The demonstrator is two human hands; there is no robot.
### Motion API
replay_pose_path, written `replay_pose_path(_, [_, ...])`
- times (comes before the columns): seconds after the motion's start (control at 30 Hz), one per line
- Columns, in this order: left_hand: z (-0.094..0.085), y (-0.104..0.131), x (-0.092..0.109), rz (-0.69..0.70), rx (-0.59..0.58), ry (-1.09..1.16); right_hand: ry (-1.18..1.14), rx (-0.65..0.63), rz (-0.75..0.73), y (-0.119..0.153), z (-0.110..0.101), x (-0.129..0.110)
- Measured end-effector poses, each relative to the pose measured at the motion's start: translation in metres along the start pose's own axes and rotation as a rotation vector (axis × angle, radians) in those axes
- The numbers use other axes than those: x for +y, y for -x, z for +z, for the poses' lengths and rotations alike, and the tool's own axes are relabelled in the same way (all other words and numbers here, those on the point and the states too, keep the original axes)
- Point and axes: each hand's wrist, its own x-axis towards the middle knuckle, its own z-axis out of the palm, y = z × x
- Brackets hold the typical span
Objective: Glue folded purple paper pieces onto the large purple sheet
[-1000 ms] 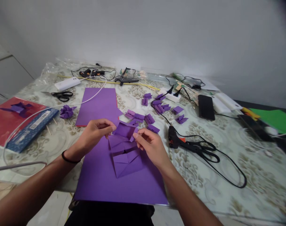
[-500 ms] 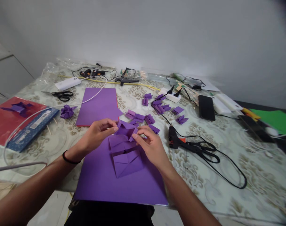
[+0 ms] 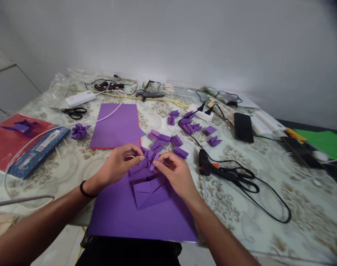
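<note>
Between my two hands is a small folded purple paper piece (image 3: 149,158), its flaps drawn in toward the middle. My left hand (image 3: 125,159) pinches its left side between thumb and fingertips. On the opposite side, my right hand (image 3: 174,170) grips a flap with thumb and forefinger. Just below it, more creased purple paper (image 3: 150,190) lies partly unfolded, its upper part hidden by the held piece. All of this is over a large flat purple sheet (image 3: 129,221) at the table's front edge.
Several folded purple pieces (image 3: 176,140) lie beyond my hands. On the right are a glue gun (image 3: 205,162), black scissors (image 3: 237,177) and a phone (image 3: 243,127). Purple sheets (image 3: 115,125), a crumpled purple flower (image 3: 79,131) and more scissors (image 3: 74,112) lie left.
The held paper has been folded inward and is now more compact and slightly lower. My left hand has moved a little to the right, and both hands are closer together.
</note>
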Motion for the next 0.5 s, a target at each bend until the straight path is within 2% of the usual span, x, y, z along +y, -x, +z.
replay_pose_path(0.17, [0.004, 0.001, -0.003, 0.034, 0.03, 0.046, -0.068, 0.028, -0.001, 0.001, 0.004, 0.004])
replay_pose_path(0.37, [0.005, 0.0, -0.007, 0.001, 0.088, 0.075, 0.012, -0.099, -0.021, 0.004, 0.003, -0.001])
replay_pose_path(0.5, [0.007, -0.001, -0.014, 0.011, 0.06, 0.041, 0.098, -0.135, -0.066, 0.005, -0.001, -0.006])
